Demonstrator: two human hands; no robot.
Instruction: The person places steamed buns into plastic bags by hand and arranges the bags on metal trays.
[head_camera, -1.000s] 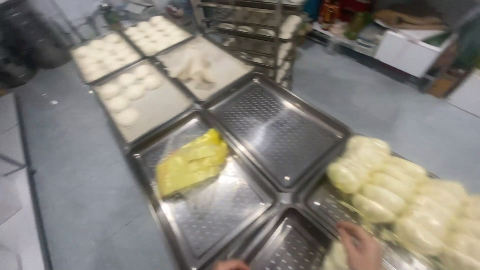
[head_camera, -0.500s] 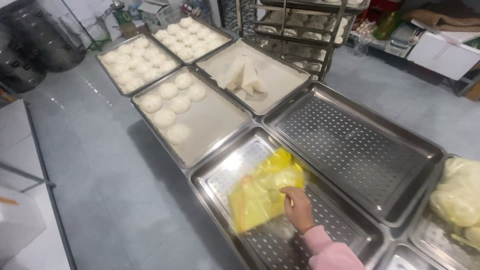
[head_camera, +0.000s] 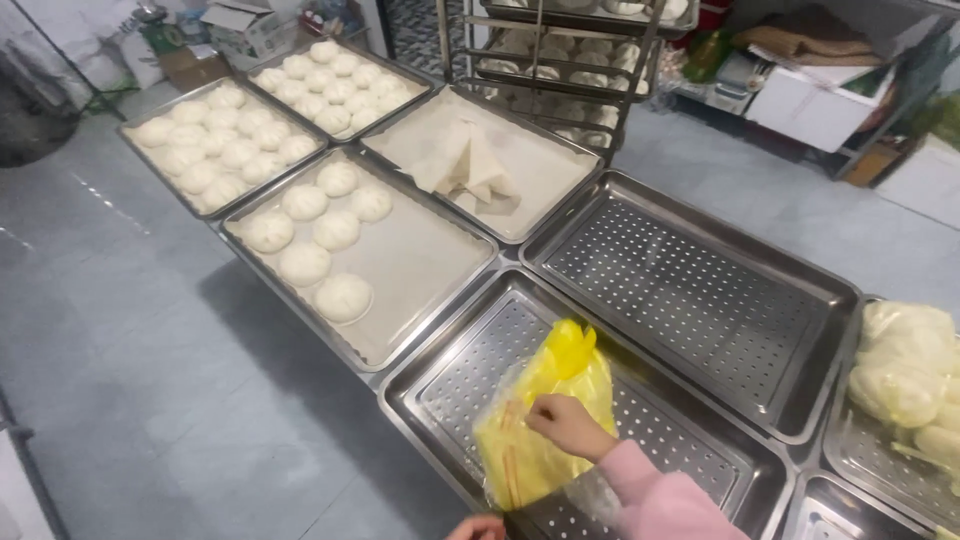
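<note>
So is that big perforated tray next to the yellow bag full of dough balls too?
No, the perforated tray beside the yellow bag is bare metal; the right hand rests on the bag.

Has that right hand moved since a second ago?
Yes. The right hand was over at the tray of wrapped dough; now it rests on the yellow bag in the near perforated tray.

Left hand (head_camera: 478, 527) is barely in frame — only the knuckles poke up at the bottom edge, so its grip is anyone's guess. The right hand (head_camera: 567, 425) hides part of the yellow bag (head_camera: 540, 420). The tray of dough (head_camera: 905, 400) runs off the right side, and the rack (head_camera: 570, 50) — cropped at the top.
</note>
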